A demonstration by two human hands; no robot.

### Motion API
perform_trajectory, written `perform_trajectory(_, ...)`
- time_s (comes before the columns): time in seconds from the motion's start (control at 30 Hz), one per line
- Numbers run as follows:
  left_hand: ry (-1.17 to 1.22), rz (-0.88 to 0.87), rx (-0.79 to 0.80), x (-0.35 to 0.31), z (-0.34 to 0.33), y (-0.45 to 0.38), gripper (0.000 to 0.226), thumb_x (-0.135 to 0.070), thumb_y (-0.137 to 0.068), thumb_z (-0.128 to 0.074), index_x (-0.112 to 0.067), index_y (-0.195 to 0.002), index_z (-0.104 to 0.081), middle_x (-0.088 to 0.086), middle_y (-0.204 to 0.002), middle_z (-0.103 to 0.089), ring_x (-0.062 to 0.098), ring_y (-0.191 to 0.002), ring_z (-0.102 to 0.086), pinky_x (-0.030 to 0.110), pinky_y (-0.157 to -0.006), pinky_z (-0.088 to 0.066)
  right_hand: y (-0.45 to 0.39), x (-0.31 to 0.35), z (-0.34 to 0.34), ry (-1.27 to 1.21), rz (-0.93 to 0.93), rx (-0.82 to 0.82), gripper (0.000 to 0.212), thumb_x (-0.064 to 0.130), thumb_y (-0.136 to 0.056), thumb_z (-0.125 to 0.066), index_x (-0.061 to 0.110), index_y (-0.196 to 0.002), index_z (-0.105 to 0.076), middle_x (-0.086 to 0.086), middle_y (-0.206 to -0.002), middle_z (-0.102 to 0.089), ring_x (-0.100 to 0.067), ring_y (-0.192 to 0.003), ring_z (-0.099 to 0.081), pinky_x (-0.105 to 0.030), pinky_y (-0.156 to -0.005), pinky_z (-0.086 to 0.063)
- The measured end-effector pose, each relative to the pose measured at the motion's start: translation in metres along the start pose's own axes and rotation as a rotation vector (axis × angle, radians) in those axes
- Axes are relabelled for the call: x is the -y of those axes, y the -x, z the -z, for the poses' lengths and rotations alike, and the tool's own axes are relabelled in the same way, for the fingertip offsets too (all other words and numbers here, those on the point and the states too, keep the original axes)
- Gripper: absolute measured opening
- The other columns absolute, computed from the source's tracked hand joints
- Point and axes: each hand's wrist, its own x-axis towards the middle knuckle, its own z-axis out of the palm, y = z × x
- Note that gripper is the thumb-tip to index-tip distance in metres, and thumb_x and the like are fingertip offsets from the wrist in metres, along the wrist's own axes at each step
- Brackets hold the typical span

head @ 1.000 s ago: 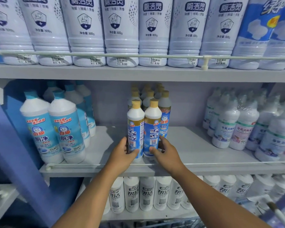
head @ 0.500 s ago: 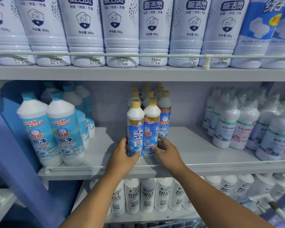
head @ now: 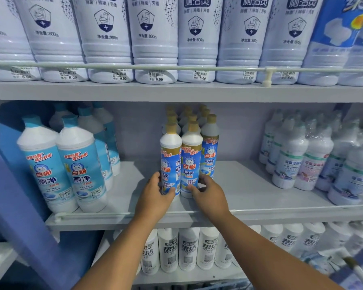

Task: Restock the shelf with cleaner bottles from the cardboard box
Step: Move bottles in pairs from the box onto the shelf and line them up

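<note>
Flanking bottles (gold-capped rows behind)

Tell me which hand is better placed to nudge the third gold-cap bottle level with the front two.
Right, probably. The right hand grips the middle bottle, right beside the set-back third bottle. The left hand holds the far-left bottle and would have to cross over.

Left hand and right hand — each round a gold-capped bottle on the shelf

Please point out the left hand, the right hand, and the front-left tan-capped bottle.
left hand (head: 154, 200), head view, back of hand.
right hand (head: 211, 196), head view, back of hand.
front-left tan-capped bottle (head: 170, 158), head view, blue label.
</note>
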Motion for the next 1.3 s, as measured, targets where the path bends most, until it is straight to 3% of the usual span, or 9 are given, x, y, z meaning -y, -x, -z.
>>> perform_trajectory(0.07,0.006,0.007,-0.009,-0.002,0.001,-0.002,0.039,-0.028,-0.081,-0.077,-0.039,-0.105,-0.049,-0.019,-0.098,-0.062,0.002,-0.082,-0.064,0.035,-0.075,-0.058,0.001,0.002,-0.001,0.040,0.008,0.004,0.047,0.041,-0.085,-0.075,0.032,-0.128,-0.057,0.023,-0.112,-0.062,-0.003,-0.093,-0.063,-0.013,-0.068,-0.042)
perform_trajectory(0.17,0.028,0.011,-0.033,-0.002,0.000,-0.007,0.041,-0.031,-0.078,-0.080,-0.039,-0.102,-0.048,-0.013,-0.103,-0.065,0.009,-0.081,-0.068,0.041,-0.072,-0.060,-0.005,0.003,-0.003,0.098,0.007,-0.030,0.052,0.041,-0.080,-0.080,0.026,-0.125,-0.058,0.014,-0.115,-0.058,-0.002,-0.091,-0.057,-0.018,-0.072,-0.043)
perform_trajectory(0.4,0.020,-0.001,-0.032,0.004,-0.002,-0.014,0.044,-0.030,-0.078,-0.082,-0.032,-0.109,-0.050,-0.009,-0.105,-0.067,0.009,-0.079,-0.068,0.040,-0.072,-0.059,-0.007,-0.005,-0.010,0.132,0.083,-0.057,0.035,0.038,-0.088,-0.072,0.029,-0.120,-0.061,0.012,-0.109,-0.064,-0.011,-0.089,-0.064,-0.025,-0.073,-0.049)
perform_trajectory(0.7,0.054,0.010,-0.016,0.000,-0.004,-0.014,0.048,-0.024,-0.081,-0.081,-0.023,-0.121,-0.055,-0.014,-0.101,-0.064,-0.009,-0.069,-0.062,0.012,-0.054,-0.043,-0.005,-0.010,-0.007,0.194,0.129,-0.034,0.038,0.030,-0.093,-0.065,0.027,-0.129,-0.055,0.006,-0.121,-0.063,-0.016,-0.097,-0.063,-0.026,-0.078,-0.045)
perform_trajectory(0.87,0.070,0.019,-0.001,0.000,-0.003,-0.016,0.052,-0.028,-0.082,-0.080,-0.023,-0.127,-0.055,-0.009,-0.112,-0.065,-0.002,-0.073,-0.065,0.014,-0.055,-0.042,-0.006,-0.011,-0.009,0.195,0.135,-0.057,0.039,0.031,-0.093,-0.065,0.027,-0.130,-0.054,0.004,-0.122,-0.061,-0.016,-0.098,-0.063,-0.029,-0.082,-0.050)
perform_trajectory(1.07,0.098,0.023,-0.008,0.001,-0.004,-0.013,0.052,-0.026,-0.083,-0.080,-0.023,-0.130,-0.055,-0.011,-0.110,-0.065,-0.004,-0.074,-0.065,0.011,-0.055,-0.041,-0.006,-0.010,-0.009,0.177,0.129,-0.076,0.039,0.033,-0.092,-0.068,0.025,-0.129,-0.056,0.003,-0.120,-0.061,-0.017,-0.096,-0.064,-0.028,-0.081,-0.049)
perform_trajectory(1.3,0.119,0.021,-0.014,0.003,-0.005,-0.014,0.053,-0.028,-0.082,-0.081,-0.025,-0.129,-0.056,-0.009,-0.113,-0.068,0.002,-0.079,-0.069,0.018,-0.061,-0.048,-0.005,-0.010,-0.009,0.173,0.124,-0.076,0.041,0.034,-0.093,-0.068,0.024,-0.130,-0.056,0.003,-0.123,-0.062,-0.016,-0.099,-0.064,-0.025,-0.082,-0.047)
